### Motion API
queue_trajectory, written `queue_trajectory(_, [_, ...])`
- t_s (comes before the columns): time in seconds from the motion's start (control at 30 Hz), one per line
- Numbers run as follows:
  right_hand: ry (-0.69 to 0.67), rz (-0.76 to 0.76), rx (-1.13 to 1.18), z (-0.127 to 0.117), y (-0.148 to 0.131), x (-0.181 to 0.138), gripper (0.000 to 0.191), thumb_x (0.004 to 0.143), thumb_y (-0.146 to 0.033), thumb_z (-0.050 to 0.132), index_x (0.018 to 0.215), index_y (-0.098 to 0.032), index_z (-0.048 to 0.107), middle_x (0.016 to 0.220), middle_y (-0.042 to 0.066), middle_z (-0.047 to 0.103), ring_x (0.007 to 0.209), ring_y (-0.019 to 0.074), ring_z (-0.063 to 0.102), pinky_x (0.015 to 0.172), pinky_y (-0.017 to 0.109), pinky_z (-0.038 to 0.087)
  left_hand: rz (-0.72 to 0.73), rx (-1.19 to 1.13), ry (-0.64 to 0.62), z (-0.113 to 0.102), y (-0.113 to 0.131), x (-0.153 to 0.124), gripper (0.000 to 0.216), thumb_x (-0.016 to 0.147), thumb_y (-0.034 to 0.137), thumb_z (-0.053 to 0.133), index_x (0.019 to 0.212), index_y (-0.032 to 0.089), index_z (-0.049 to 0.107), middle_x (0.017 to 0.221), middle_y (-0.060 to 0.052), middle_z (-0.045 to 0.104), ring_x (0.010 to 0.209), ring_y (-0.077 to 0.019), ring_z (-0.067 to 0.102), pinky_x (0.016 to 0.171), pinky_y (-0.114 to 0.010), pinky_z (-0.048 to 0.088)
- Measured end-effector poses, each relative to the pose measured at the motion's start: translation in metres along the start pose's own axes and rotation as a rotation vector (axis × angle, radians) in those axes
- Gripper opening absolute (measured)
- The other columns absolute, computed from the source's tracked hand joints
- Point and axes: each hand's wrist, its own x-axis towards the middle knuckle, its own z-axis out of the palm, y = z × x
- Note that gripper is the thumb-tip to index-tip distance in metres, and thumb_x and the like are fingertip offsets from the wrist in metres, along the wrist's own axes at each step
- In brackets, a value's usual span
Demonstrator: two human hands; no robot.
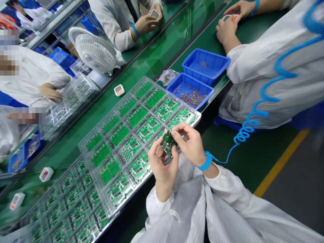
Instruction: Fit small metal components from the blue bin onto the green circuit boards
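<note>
Both of my hands hold a small green circuit board [168, 143] up above the tray's near edge. My left hand [163, 170] pinches its lower side, and my right hand [188, 143] grips its upper side with thumb and fingers. Some of the board is hidden by my fingers. A blue strap [206, 161] circles my right wrist, with a coiled blue cord running off to the right. Just beyond my hands lies a clear plastic tray [194, 117] divided into compartments, holding several green circuit boards.
Two blue bins [205, 65] of small metal parts stand beyond the tray, and a second tray [73, 104] lies left. White devices [118, 90] rest on the green bench [149, 64]. A white fan [95, 50] stands far off. Co-workers in white sleeves [265, 77] sit around.
</note>
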Motion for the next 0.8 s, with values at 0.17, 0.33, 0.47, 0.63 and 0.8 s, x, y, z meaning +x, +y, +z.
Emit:
queue_trajectory(0.17, [-0.003, -0.035, -0.005, 0.007, 0.003, -0.002, 0.021, 0.113, -0.042, 0.073, 0.096, -0.030, 0.072, 0.097, 0.004, 0.073, 0.090, 0.0240, 0.069, 0.088, 0.043, 0.060, 0.014, -0.028, 0.030, -0.001, 0.001, -0.003, 0.054, 0.111, 0.023, 0.080, 0.158, 0.026, 0.055, 0.139, -0.012, 0.078, 0.116, -0.0208, 0.089, 0.094, -0.029, 0.074])
queue_trajectory(0.33, [0.010, -0.132, -0.038, 0.012, 0.006, -0.001, 0.018, 0.112, -0.035, 0.072, 0.097, -0.026, 0.071, 0.095, 0.003, 0.075, 0.088, 0.0207, 0.071, 0.083, 0.038, 0.061, 0.029, -0.036, 0.033, -0.004, 0.000, -0.003, 0.055, 0.110, 0.020, 0.080, 0.160, 0.027, 0.056, 0.145, -0.012, 0.077, 0.123, -0.0225, 0.087, 0.098, -0.030, 0.074])
queue_trajectory(0.47, [-0.057, -0.206, -0.109, 0.009, 0.001, -0.003, 0.013, 0.112, -0.027, 0.073, 0.099, -0.026, 0.074, 0.096, 0.002, 0.076, 0.087, 0.0195, 0.072, 0.080, 0.035, 0.062, 0.027, -0.005, -0.018, -0.017, -0.006, 0.000, 0.052, 0.112, 0.019, 0.076, 0.159, 0.029, 0.056, 0.148, -0.013, 0.075, 0.131, -0.0241, 0.084, 0.098, -0.031, 0.073])
queue_trajectory(0.63, [-0.105, -0.309, -0.186, 0.002, -0.004, -0.003, 0.006, 0.110, -0.021, 0.077, 0.110, -0.028, 0.077, 0.103, 0.003, 0.079, 0.094, 0.0222, 0.076, 0.089, 0.039, 0.065, -0.068, 0.316, 0.052, -0.069, -0.023, 0.010, 0.042, 0.108, 0.032, 0.082, 0.147, 0.027, 0.067, 0.134, -0.009, 0.074, 0.114, -0.0203, 0.081, 0.090, -0.030, 0.068])
queue_trajectory(0.8, [-0.074, -0.343, -0.235, -0.006, 0.000, 0.000, 0.010, 0.111, -0.019, 0.074, 0.112, -0.028, 0.078, 0.108, 0.004, 0.082, 0.102, 0.0248, 0.079, 0.094, 0.042, 0.065, -0.254, 0.605, 0.231, -0.131, -0.045, 0.021, 0.060, 0.101, 0.044, 0.085, 0.153, 0.023, 0.063, 0.108, -0.001, 0.063, 0.086, -0.0146, 0.066, 0.082, -0.030, 0.061])
